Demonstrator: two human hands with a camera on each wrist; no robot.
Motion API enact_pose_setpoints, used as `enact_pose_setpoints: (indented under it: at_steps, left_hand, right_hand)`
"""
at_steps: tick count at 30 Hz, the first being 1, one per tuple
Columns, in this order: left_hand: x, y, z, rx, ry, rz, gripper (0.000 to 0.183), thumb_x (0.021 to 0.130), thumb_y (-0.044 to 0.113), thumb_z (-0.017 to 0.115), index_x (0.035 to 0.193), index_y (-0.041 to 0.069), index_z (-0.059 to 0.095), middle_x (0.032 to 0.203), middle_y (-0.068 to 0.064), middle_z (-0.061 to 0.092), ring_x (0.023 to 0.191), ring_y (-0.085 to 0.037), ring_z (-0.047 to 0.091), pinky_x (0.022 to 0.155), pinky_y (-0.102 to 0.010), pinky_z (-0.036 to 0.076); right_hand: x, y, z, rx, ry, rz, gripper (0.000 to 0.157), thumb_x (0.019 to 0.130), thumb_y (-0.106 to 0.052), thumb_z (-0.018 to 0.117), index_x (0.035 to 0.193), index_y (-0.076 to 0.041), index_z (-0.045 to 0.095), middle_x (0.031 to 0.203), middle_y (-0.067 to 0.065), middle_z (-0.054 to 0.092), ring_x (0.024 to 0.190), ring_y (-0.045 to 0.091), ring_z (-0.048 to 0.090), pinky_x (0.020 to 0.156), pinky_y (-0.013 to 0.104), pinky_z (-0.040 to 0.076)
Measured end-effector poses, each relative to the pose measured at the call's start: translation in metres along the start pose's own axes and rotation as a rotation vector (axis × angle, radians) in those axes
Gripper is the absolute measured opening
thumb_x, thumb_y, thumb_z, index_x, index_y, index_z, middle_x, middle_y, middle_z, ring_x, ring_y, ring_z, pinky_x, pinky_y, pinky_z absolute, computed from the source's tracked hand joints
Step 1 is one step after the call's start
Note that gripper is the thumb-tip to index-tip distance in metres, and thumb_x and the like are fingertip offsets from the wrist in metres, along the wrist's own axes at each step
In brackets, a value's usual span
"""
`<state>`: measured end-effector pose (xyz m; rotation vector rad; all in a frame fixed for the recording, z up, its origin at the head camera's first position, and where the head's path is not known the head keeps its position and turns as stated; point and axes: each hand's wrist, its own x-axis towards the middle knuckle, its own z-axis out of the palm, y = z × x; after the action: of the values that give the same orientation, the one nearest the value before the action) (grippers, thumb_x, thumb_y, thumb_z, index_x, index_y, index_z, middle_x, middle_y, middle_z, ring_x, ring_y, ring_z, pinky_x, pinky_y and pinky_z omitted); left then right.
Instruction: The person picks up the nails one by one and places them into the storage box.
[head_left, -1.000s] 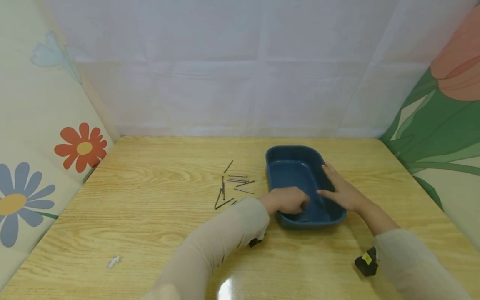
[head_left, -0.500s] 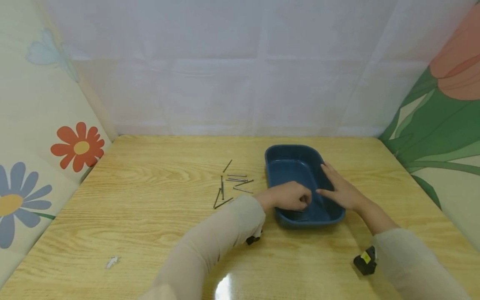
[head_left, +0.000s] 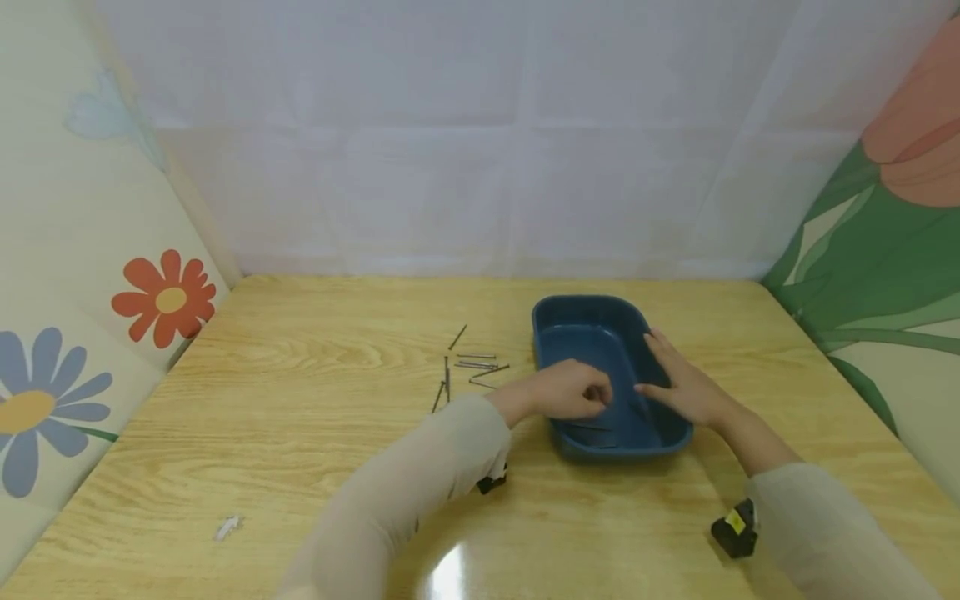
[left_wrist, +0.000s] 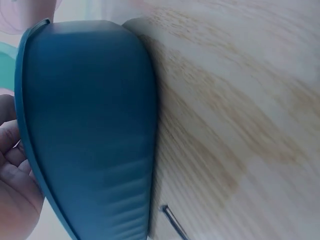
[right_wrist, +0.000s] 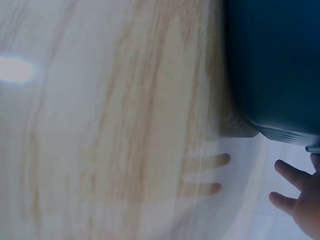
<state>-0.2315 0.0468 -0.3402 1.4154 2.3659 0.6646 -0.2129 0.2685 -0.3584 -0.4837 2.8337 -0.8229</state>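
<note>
A deep blue plastic tub [head_left: 600,333] stands on the wooden table, right of centre. Over its left side, my left hand [head_left: 570,390] hovers with loosely curled fingers; no object shows in them. Thin dark nails [head_left: 588,427] lie on the tub floor at the near end. My right hand [head_left: 686,390] rests at the tub's right rim, fingers straight and spread, thumb over the inside. Several loose nails [head_left: 476,357] are scattered left of the tub, some hidden by the left sleeve. One nail [left_wrist: 175,223] also shows beside the tub wall in the left wrist view.
The wooden table [head_left: 300,350] reaches back to a white cloth [head_left: 420,167]. Flower-patterned panels stand on both sides. A small white scrap [head_left: 227,527] lies at the front left. Small black cameras [head_left: 735,530] hang at the wrists.
My left hand has risen from the tub floor and drawn back leftward. Another nail now shows in the tub near the front. The right hand has stayed at the rim.
</note>
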Motion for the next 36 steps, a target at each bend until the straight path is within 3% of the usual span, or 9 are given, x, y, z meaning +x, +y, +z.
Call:
enact_pose_setpoints:
  at_steps: [9,20,27,36]
  left_hand:
    - [-0.015,-0.005,-0.006,-0.052,0.043,-0.016,0.015,0.084,0.012,0.054,0.096,0.006,0.060,0.089,0.004,0.058,0.079,-0.002,0.052,0.068,-0.010,0.040]
    - [-0.027,-0.005,-0.015,-0.092,0.041,-0.043,0.015,0.085,0.012,0.052,0.098,0.006,0.060,0.089,0.005,0.058,0.079,-0.001,0.051,0.067,-0.011,0.041]
    - [-0.034,-0.010,-0.020,-0.167,0.062,-0.046,0.018,0.086,0.011,0.051,0.101,0.005,0.059,0.094,-0.001,0.059,0.079,-0.003,0.052,0.067,-0.014,0.042]
    - [-0.043,-0.017,-0.026,-0.195,0.092,-0.109,0.020,0.087,0.011,0.050,0.103,0.003,0.058,0.093,-0.003,0.058,0.075,-0.007,0.054,0.059,-0.017,0.045]
  right_hand:
    - [0.000,0.002,0.000,-0.014,-0.002,0.004,0.080,0.086,-0.030,0.052,0.137,0.000,-0.002,0.140,0.019,-0.011,0.123,0.044,0.000,0.091,0.061,0.010]
    - [0.000,0.002,0.001,-0.005,0.004,-0.009,0.080,0.086,-0.029,0.052,0.137,0.000,-0.002,0.140,0.019,-0.012,0.124,0.043,-0.001,0.091,0.061,0.009]
    - [-0.001,0.001,0.000,-0.003,0.000,-0.008,0.079,0.086,-0.028,0.052,0.136,0.000,-0.002,0.140,0.019,-0.012,0.124,0.043,-0.002,0.092,0.061,0.009]
    - [-0.001,-0.001,0.000,-0.010,-0.004,-0.012,0.079,0.086,-0.028,0.052,0.136,0.000,-0.002,0.140,0.019,-0.012,0.124,0.042,-0.002,0.092,0.061,0.008]
